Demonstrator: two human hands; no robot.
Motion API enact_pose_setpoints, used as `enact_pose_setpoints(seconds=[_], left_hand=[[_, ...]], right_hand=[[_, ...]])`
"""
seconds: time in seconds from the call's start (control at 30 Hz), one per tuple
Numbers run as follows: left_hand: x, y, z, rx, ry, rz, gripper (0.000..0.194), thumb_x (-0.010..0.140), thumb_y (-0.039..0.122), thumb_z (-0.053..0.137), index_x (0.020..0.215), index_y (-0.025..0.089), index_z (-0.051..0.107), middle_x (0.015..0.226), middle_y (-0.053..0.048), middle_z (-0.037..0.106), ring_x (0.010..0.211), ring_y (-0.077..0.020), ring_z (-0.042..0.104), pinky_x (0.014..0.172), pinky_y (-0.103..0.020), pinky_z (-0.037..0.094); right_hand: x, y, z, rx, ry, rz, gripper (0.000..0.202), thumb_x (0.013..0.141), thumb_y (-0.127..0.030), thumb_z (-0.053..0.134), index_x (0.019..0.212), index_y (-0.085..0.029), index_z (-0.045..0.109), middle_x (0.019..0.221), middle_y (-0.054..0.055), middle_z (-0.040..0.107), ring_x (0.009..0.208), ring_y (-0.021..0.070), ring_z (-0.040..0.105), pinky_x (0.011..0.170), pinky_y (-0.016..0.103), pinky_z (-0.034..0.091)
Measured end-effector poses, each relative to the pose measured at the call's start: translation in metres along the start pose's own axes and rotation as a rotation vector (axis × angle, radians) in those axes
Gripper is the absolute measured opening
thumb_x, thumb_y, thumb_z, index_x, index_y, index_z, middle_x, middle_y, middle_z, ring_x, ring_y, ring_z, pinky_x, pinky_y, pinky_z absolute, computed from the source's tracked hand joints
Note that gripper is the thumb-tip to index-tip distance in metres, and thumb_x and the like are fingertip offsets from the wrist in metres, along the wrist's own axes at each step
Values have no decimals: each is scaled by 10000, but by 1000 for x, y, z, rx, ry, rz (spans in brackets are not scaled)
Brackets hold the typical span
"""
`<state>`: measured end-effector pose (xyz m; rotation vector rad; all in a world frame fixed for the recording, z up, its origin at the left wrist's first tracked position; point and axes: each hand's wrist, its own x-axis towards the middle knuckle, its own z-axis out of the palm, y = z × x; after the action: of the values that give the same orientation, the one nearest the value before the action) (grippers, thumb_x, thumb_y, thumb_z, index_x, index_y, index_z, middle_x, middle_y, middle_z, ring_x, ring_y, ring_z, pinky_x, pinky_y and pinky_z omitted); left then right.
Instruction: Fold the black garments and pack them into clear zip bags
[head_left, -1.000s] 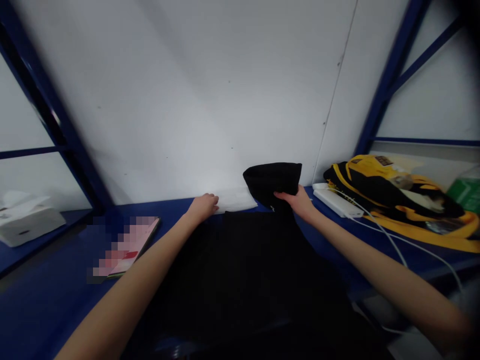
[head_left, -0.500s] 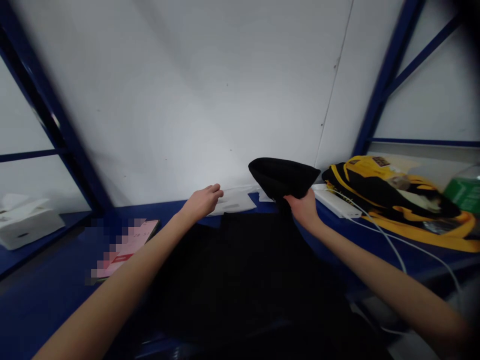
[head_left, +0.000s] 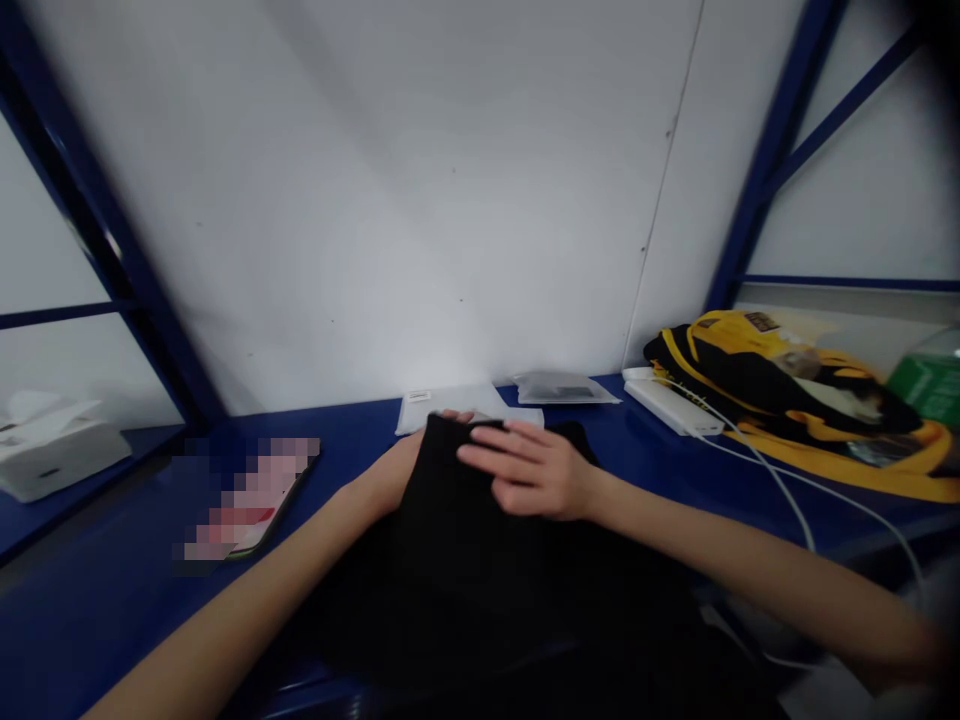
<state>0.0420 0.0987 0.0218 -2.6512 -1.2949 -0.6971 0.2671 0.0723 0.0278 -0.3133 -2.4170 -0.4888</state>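
Note:
A large black cloth (head_left: pixel 472 580) lies in front of me, with an upper part folded over and its top edge raised. My left hand (head_left: pixel 397 475) is at the left side of this fold, mostly behind it. Its fingertips show over the top edge, so the cloth is gripped there. Across the front of the fold lies my right hand (head_left: pixel 544 475), fingers stretched out and slightly apart on the fabric; its thumb is hidden. Just behind the hands, a flat white packet (head_left: pixel 450 400) rests on the blue table (head_left: pixel 360 430).
A translucent pouch (head_left: pixel 566 388) lies by the wall. On the right are a white power bank (head_left: pixel 671 405) with cables and a black and yellow bag (head_left: pixel 795 390). A phone (head_left: pixel 262 490) and a tissue box (head_left: pixel 60 450) are at left.
My right hand has swung left and down, bringing the raised black part over onto the cloth. Its fingers have straightened. My left hand has moved slightly lower, behind the fold.

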Motion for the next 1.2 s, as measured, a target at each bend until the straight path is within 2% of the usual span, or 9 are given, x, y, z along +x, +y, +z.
enact_pose_setpoints(seconds=[0.1, 0.23, 0.43, 0.63, 0.77, 0.9, 1.03, 1.13, 1.2], left_hand=[[7, -13, 6, -89, -206, 207, 619, 747, 446, 523, 1292, 214, 346, 1387, -63, 338, 1255, -231, 304, 1016, -345, 287], [9, -21, 8, -243, -211, 179, 683, 809, 418, 475, 1371, 227, 137, 1438, -84, 194, 1294, -242, 226, 1051, -374, 241], [0, -7, -2, -286, -144, 128, 658, 781, 353, 508, 1341, 246, 180, 1343, -100, 312, 1150, -241, 431, 941, -362, 375], [-4, -4, -1, -151, -118, -41, 491, 712, 136, 430, 1185, 229, 336, 1114, -62, 533, 823, -174, 585, 677, -279, 436], [-1, -4, -4, 150, -109, -240, 152, 783, 262, 399, 892, 206, 490, 766, -22, 612, 651, -180, 577, 532, -256, 354], [1, 1, -10, 347, -161, -220, 269, 850, 347, 324, 710, 199, 499, 645, -25, 597, 618, -185, 578, 496, -244, 296], [0, 2, -11, 364, -164, -137, 289, 877, 345, 288, 736, 198, 494, 682, -24, 610, 623, -172, 583, 499, -238, 291], [-1, -3, -10, 336, -147, -123, 291, 889, 336, 270, 752, 201, 489, 710, -23, 617, 634, -165, 585, 516, -236, 310], [-1, -6, -10, 333, -136, -117, 293, 892, 336, 261, 763, 204, 488, 731, -23, 623, 643, -166, 589, 522, -236, 317]], right_hand=[[7, 0, 12, -11, -148, -157, 205, 858, -152, 387, 846, -218, 580, 1305, 2, 461, 1252, 147, 327, 1020, 383, 295], [9, 7, 12, 27, -283, -123, 209, 803, -142, 452, 982, -169, 555, 1337, 73, 418, 1247, 173, 334, 1032, 386, 260], [0, 9, 8, 39, -479, 130, 489, 616, -99, 614, 1085, -171, 498, 1293, 110, 459, 1171, 216, 431, 932, 343, 373], [-1, 10, 9, -31, -578, 494, 527, 674, -130, 546, 1182, -204, 428, 1101, 92, 582, 902, 222, 586, 686, 299, 457], [6, 8, 12, -139, -640, 526, 718, 698, -101, 507, 1350, -260, 250, 999, 92, 615, 780, 222, 603, 631, 312, 449], [20, 2, 15, -212, -696, 591, 638, 696, -92, 510, 1303, -219, 365, 884, 113, 633, 762, 244, 608, 603, 314, 453], [29, 2, 18, -154, -711, 634, 576, 702, -149, 552, 1262, -128, 421, 1049, 180, 591, 902, 279, 588, 711, 361, 468], [28, 12, 22, 37, -682, 473, 748, 691, -291, 614, 1334, -71, 301, 1327, 208, 378, 1200, 297, 382, 932, 368, 370], [26, 19, 26, 146, -656, 430, 776, 719, -344, 586, 1357, -62, 246, 1389, 187, 289, 1271, 266, 277, 1004, 346, 295]])
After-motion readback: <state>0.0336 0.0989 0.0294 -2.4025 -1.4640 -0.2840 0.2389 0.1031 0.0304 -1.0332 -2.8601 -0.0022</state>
